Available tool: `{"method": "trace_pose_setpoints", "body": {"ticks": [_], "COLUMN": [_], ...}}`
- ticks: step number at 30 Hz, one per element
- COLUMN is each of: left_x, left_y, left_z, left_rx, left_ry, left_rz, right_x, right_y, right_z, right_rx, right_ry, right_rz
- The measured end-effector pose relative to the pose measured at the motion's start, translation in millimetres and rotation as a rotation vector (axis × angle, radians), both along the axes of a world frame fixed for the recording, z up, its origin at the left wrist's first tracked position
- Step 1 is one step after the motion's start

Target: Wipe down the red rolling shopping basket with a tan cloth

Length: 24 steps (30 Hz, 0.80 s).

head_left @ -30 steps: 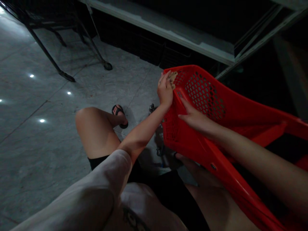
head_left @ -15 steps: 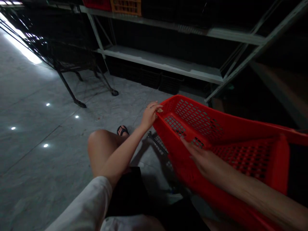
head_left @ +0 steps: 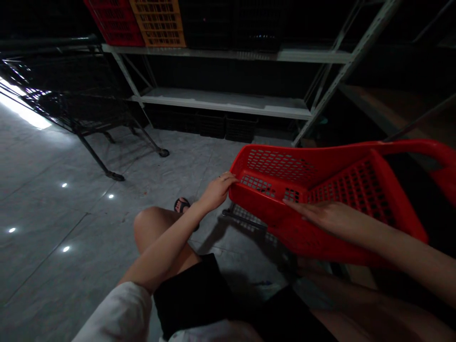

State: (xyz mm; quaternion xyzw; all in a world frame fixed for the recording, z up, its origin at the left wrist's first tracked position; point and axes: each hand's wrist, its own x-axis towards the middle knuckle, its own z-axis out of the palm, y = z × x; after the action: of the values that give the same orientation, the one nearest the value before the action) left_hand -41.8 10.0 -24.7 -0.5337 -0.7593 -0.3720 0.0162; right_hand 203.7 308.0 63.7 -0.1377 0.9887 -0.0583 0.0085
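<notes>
A red perforated plastic basket [head_left: 320, 190] is held tilted in front of my knees, its open side facing up and left. My left hand [head_left: 216, 191] grips the basket's near-left rim, fingers curled over the edge. My right hand [head_left: 326, 216] lies along the basket's near outer wall, fingers stretched flat against the plastic. The inside of the basket shows nothing in it from here. I sit with my bare left knee [head_left: 151, 228] raised below the left arm.
A dark metal trolley [head_left: 89, 118] stands on the tiled floor at the left. Grey metal shelving [head_left: 228, 102] runs across the back, with black crates beneath and a red crate [head_left: 114, 21] and an orange crate [head_left: 160, 21] on top. A sandalled foot [head_left: 182, 206] rests on the floor.
The view has lifted, showing more of the shelving. The basket has levelled out and swung lower. My left hand slid from the top corner of the rim to its near-left edge.
</notes>
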Motion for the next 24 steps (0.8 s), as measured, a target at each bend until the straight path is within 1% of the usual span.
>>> {"method": "trace_pose_setpoints", "body": {"ticks": [2,4,6,9,11,13,15,18,20,22,24], "left_x": [6.7,15.7,26.9,43.6,52.7,61.3,71.4,88.8,94.7,87.0,61.0], "left_y": [-6.7,-14.5,-22.0,-29.9,-30.8,-27.3,-19.6,-4.2,3.8,6.9,6.3], "left_z": [4.0,4.8,3.3,1.5,2.7,5.6,8.9,10.9,9.9,8.1,6.6], "left_rx": [-0.028,-0.028,-0.004,0.006,-0.008,-0.018,-0.004,0.056,0.051,-0.032,-0.145], "left_ry": [0.022,0.038,0.057,0.088,0.092,0.058,-0.002,-0.078,-0.084,-0.048,0.014], "left_rz": [0.036,0.062,0.088,0.127,0.157,0.170,0.154,0.092,0.040,0.003,0.021], "right_x": [-4.3,-8.5,-11.4,-14.7,-19.6,-29.7,-44.3,-67.0,-77.2,-82.2,-84.1], "right_y": [-0.9,-0.5,4.7,16.1,15.9,1.9,-24.4,-66.6,-80.8,-79.8,-69.4], "right_z": [1.3,4.0,5.9,4.3,0.7,-3.8,-9.3,-19.5,-26.9,-33.6,-38.5], "right_rx": [0.052,0.084,0.106,0.167,0.239,0.303,0.323,0.287,0.279,0.281,0.275], "right_ry": [-0.045,-0.077,-0.091,-0.072,-0.057,-0.070,-0.088,-0.059,-0.005,0.054,0.094], "right_rz": [0.090,0.144,0.160,0.123,0.051,-0.065,-0.189,-0.357,-0.486,-0.556,-0.549]}}
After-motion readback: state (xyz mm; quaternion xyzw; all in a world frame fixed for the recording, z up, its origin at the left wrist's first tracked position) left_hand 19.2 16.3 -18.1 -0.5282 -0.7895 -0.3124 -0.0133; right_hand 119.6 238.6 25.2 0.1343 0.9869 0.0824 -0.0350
